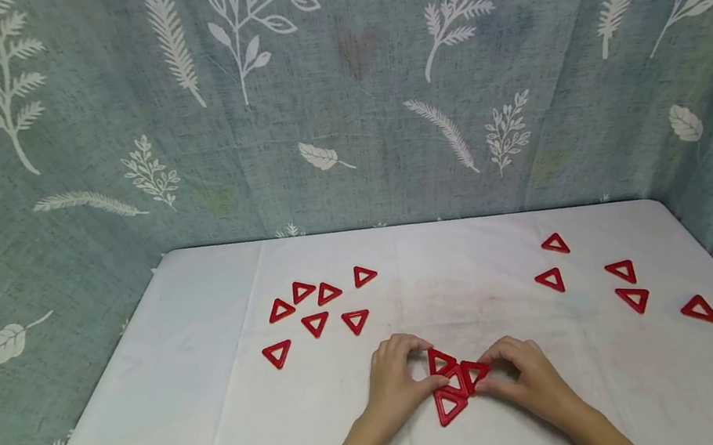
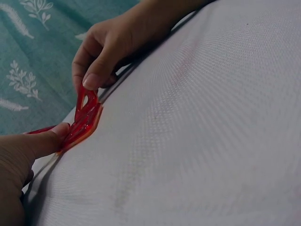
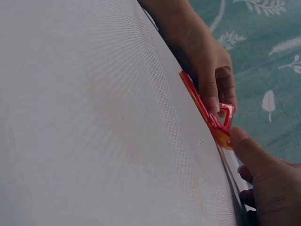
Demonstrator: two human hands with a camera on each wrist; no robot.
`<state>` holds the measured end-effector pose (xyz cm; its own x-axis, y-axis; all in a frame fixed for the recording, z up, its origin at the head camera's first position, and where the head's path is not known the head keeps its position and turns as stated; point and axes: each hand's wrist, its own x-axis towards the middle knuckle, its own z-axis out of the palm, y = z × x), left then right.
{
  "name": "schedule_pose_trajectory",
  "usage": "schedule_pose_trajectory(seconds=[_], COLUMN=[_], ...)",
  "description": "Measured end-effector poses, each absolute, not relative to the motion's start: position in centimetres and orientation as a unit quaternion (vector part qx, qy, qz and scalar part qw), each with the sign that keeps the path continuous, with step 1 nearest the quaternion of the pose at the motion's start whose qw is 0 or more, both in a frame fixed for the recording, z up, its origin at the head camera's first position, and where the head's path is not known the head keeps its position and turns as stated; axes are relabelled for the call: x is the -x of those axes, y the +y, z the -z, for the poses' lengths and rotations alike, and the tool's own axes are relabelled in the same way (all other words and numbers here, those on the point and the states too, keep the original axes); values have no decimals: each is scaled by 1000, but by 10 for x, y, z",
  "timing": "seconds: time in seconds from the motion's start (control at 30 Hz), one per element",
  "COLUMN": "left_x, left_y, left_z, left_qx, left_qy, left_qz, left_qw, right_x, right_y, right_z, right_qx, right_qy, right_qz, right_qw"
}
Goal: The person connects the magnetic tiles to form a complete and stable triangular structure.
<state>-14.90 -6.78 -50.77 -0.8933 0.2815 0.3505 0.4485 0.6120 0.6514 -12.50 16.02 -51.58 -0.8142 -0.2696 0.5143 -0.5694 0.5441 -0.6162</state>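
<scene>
In the head view, several red triangle tiles with open centres meet in a cluster at the front middle of the table. My left hand (image 1: 399,380) pinches the cluster from the left, with the thumb on the middle triangle tile (image 1: 454,382) and the fingers at the upper triangle tile (image 1: 440,361). Below lies the lower triangle tile (image 1: 451,406), its edge against the middle one. From the right, my right hand (image 1: 525,376) pinches the right triangle tile (image 1: 473,375) between thumb and fingers, right at the cluster's side. Both wrist views show the red tiles (image 2: 84,125) between the two hands.
Several loose red triangle tiles (image 1: 316,324) lie on the white-covered table (image 1: 236,434) to the back left. More triangle tiles (image 1: 633,299) are scattered at the right. A green leaf-patterned curtain (image 1: 382,162) stands behind and along the sides of the table.
</scene>
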Motion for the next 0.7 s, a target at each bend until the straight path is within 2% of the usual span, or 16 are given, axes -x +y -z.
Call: schedule_pose_trajectory(seconds=[0.2,0.7], left_x=[149,147], left_y=[-69,-70], left_z=[508,506], left_qx=[215,253], left_qy=[-885,-876], left_qz=[395,395], left_qw=[116,117], right_x=[121,117], right_y=[155,144], right_z=[515,512], right_qx=[-231,-225], right_qy=[-861,-864], right_qz=[-422,-412], right_qw=[166,180])
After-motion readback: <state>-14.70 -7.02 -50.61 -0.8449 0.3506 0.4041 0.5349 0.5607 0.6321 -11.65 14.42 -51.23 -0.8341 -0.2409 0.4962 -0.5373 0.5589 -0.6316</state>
